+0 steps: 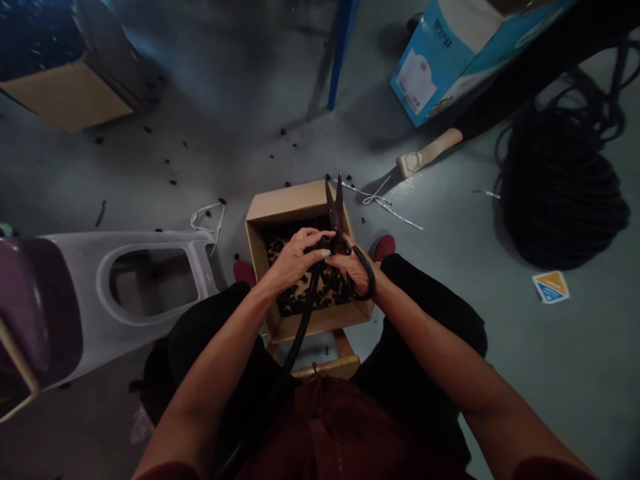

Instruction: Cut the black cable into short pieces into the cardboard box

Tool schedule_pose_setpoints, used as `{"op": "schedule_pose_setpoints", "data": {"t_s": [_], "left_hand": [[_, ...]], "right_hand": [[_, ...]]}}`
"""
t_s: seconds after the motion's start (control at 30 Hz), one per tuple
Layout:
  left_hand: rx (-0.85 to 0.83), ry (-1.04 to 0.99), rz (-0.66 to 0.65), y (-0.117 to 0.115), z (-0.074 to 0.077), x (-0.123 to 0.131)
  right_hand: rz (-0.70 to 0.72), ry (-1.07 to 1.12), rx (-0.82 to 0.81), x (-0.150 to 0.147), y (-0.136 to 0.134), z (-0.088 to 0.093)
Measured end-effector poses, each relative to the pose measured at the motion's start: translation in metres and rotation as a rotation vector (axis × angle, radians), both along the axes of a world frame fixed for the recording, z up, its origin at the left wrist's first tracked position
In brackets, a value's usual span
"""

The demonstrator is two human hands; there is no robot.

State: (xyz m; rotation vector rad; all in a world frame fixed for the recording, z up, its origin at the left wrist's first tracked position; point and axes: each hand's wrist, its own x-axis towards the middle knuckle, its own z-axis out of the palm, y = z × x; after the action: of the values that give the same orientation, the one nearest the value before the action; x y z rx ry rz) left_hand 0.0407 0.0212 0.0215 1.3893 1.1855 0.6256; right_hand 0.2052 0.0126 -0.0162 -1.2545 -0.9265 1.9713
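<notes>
A long black rubber-looking tube [303, 328] runs up from my lap, and my left hand [294, 259] pinches it close to its upper end. In my right hand [351, 264] is a pair of scissors [336, 208], its dark blades slightly apart and pointing away from me. The black handle loop hangs by my right wrist. Both hands meet over an open cardboard box [290, 202], where many small black cut pieces [320, 298] lie on the bottom. My fingers partly cover the tube's end and the scissors' pivot.
A large coil of black tubing [560, 187] lies at right. A blue carton [440, 63] and another person's foot [417, 157] are beyond the box. A white plastic stool [145, 280] stands at left, another cardboard box [65, 93] at far left. White string [380, 199] and black scraps litter the floor.
</notes>
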Motion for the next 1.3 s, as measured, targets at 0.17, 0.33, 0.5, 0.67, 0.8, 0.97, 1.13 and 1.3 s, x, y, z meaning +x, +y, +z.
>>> {"op": "schedule_pose_setpoints", "data": {"t_s": [0.17, 0.33, 0.5, 0.67, 0.8, 0.97, 1.13, 1.3], "left_hand": [[-0.007, -0.035, 0.002, 0.002, 0.005, 0.0], [-0.016, -0.089, 0.033, 0.002, 0.009, 0.0], [-0.144, -0.204, 0.247, 0.002, 0.004, 0.003], [-0.342, -0.31, 0.448, 0.004, -0.002, 0.005], [-0.379, -0.296, 0.48, 0.007, -0.002, 0.003], [-0.406, -0.287, 0.495, 0.007, -0.004, 0.006], [-0.406, -0.279, 0.502, 0.005, -0.007, 0.009], [-0.38, -0.209, 0.487, 0.007, -0.005, 0.01]], "right_hand": [[0.017, 0.059, 0.021, -0.001, 0.001, 0.005], [0.039, 0.065, 0.045, -0.001, 0.004, 0.007], [0.029, -0.023, 0.162, -0.002, 0.005, 0.012], [0.057, -0.129, 0.189, -0.002, 0.002, 0.007], [0.071, -0.126, 0.175, -0.003, 0.001, 0.006], [0.064, -0.139, 0.158, -0.003, 0.0, 0.006], [0.052, -0.121, 0.142, -0.006, -0.004, -0.001], [-0.009, -0.045, 0.061, -0.011, -0.006, -0.007]]}}
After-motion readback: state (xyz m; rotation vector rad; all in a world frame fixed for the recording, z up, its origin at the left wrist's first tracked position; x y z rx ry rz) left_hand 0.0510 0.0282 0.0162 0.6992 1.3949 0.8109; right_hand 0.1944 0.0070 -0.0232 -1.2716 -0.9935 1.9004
